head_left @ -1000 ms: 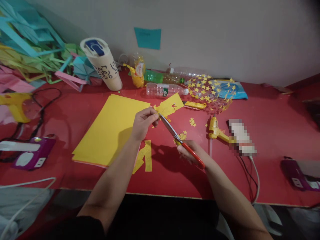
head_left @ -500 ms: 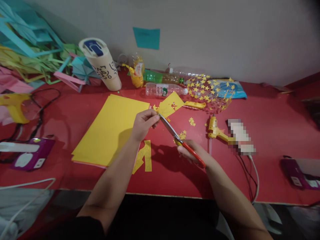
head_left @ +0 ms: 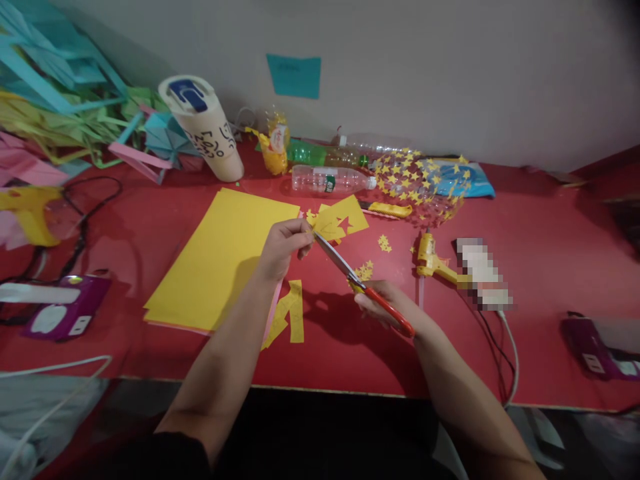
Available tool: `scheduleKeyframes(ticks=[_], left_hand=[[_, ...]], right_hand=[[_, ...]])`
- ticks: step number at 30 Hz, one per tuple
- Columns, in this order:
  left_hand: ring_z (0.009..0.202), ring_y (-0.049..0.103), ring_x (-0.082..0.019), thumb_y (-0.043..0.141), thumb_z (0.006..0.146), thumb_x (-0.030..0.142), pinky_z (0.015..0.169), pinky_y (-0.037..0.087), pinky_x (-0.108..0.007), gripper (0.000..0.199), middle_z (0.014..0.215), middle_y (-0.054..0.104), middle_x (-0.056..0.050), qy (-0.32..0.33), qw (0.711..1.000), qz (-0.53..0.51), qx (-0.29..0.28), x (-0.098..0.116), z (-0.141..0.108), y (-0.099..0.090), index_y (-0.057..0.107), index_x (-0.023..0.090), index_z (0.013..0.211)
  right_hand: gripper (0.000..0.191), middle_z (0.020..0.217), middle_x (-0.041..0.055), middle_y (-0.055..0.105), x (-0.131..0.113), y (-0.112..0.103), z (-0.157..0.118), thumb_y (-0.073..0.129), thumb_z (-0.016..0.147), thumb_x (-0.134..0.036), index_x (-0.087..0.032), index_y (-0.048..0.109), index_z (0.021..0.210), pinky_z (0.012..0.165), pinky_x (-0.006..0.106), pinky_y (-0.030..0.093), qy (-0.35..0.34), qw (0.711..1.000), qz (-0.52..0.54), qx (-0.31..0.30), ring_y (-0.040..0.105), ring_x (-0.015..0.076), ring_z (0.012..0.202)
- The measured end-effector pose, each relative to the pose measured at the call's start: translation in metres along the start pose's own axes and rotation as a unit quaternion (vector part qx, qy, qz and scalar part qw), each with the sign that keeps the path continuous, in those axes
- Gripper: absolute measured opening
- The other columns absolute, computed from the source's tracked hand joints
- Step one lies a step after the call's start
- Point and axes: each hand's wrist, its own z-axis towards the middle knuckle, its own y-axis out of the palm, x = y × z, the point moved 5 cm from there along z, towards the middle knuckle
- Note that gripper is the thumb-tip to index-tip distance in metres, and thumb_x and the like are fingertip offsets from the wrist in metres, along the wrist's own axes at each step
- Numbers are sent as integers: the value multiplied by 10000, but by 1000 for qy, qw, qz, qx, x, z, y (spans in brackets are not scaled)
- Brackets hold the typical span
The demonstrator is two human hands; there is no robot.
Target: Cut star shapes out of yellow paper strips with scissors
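Observation:
My left hand (head_left: 285,248) pinches the left end of a yellow paper piece (head_left: 356,215), which has a star-shaped hole and pencil lines. Red-handled scissors (head_left: 336,259) are gripped in my right hand (head_left: 383,300). Their blade tips meet the paper beside my left fingertips, and the blades look nearly together. Small yellow paper stars (head_left: 365,271) lie in a pile just beyond the scissors' pivot, with a smaller cluster (head_left: 384,243) farther off. Left of my hands is a stack of yellow sheets (head_left: 215,260). Yellow paper strips (head_left: 296,313) lie between my forearms.
A yellow box cutter (head_left: 390,210) lies beyond the paper. Behind it are plastic bottles (head_left: 327,179) and a clear form covered with stars (head_left: 420,180). A yellow glue gun (head_left: 427,257) and a blurred-out object (head_left: 483,273) sit right. A white tumbler (head_left: 210,137) stands back left.
The yellow paper has turned and tilted in my left hand, so its star hole and pencil lines show more plainly. My left hand and the scissor tips have shifted slightly left.

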Motion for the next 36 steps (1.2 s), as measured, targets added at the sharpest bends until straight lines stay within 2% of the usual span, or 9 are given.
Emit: scheduleKeyframes(ticks=[4, 12, 21, 27, 33, 36], left_hand=[[351, 378, -31, 591, 553, 193, 361, 278, -181, 153, 383, 444, 52, -1, 1000, 0, -9, 0, 0, -1, 507, 169, 428], [345, 374, -37, 591, 552, 210, 355, 280, -191, 143, 390, 450, 47, 3, 1000, 2, -1, -2, 0, -1, 518, 177, 435], [351, 378, -35, 596, 553, 201, 353, 285, -179, 130, 391, 448, 52, 7, 1000, -2, -6, -1, 0, -1, 520, 172, 451], [349, 381, -34, 605, 552, 200, 343, 282, -174, 114, 398, 450, 54, 3, 1000, 0, -10, -3, 0, -1, 536, 169, 467], [353, 385, -40, 601, 551, 221, 341, 287, -180, 110, 408, 459, 49, 2, 1000, 6, -6, -5, 1, -2, 539, 174, 473], [351, 384, -40, 607, 551, 222, 343, 289, -181, 120, 404, 455, 50, 0, 1000, 5, -4, -6, 1, -3, 531, 174, 471]], right_hand=[[508, 504, -44, 497, 1, 0, 0, 617, 714, -657, -196, 424, 620, 324, 192, 332, 19, 1000, -5, -7, 419, 59, 337], [509, 465, -56, 468, 8, 3, 1, 581, 731, -673, -200, 424, 625, 324, 188, 330, 30, 999, 13, -13, 409, 60, 326], [528, 519, -44, 477, 6, 5, 1, 524, 760, -699, -192, 440, 638, 316, 175, 303, -23, 999, 27, -28, 379, 41, 360], [516, 475, -60, 452, 7, 4, 1, 553, 736, -684, -202, 408, 623, 306, 182, 290, 22, 999, 29, -15, 375, 46, 323], [484, 458, -66, 446, 8, 4, 1, 579, 755, -618, -207, 376, 599, 320, 173, 298, 39, 999, 16, -9, 372, 44, 320], [488, 458, -66, 434, 7, 5, 1, 565, 762, -629, -210, 376, 601, 332, 182, 305, 27, 999, 14, -15, 379, 48, 326]])
